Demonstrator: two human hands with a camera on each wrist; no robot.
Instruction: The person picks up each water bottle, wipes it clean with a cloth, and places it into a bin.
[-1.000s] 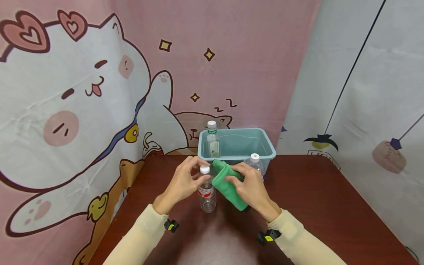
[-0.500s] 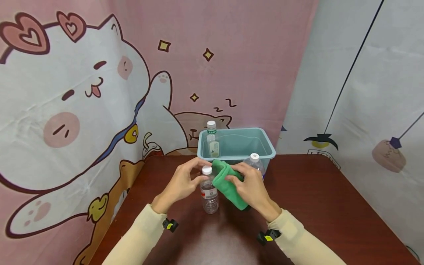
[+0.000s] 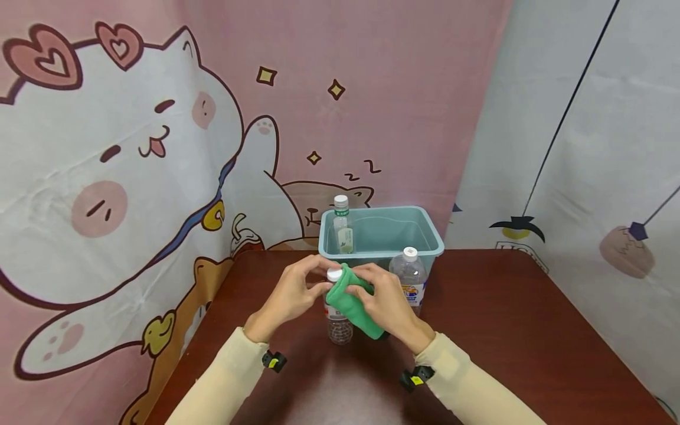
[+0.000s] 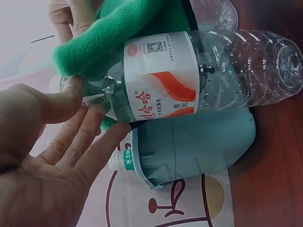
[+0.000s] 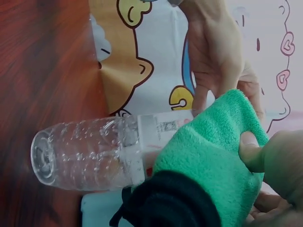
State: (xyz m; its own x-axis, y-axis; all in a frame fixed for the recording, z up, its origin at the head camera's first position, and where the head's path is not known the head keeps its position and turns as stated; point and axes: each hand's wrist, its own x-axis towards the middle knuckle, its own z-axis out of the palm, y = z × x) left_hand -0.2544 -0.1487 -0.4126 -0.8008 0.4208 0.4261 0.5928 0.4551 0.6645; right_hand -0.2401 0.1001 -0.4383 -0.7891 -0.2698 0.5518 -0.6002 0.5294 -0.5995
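Note:
A clear plastic water bottle (image 3: pixel 340 333) with a white cap (image 3: pixel 334 274) and a red-and-white label (image 4: pixel 161 75) stands upright over the dark table. My left hand (image 3: pixel 289 292) holds it near the neck between thumb and fingers. In my right hand (image 3: pixel 390 301), thumb and fingers pinch a fuzzy green cloth (image 3: pixel 353 304), which has a black end (image 5: pixel 170 201). The cloth lies against the bottle's upper part, covering one side of its neck and label. In the left wrist view, the cloth wraps over the neck by my left thumb.
Behind my hands stands a light blue bin (image 3: pixel 390 255), with a green-labelled bottle (image 3: pixel 342 227) upright inside at the left. A larger clear bottle (image 3: pixel 408 271) stands in front of the bin, right beside my right hand. A printed curtain (image 3: pixel 414 106) hangs behind the table (image 3: pixel 510 330).
My right hand has brought the green cloth leftward onto the bottle. The bottle has turned and shifted slightly right, with my left hand staying at its neck. More of the larger bottle shows.

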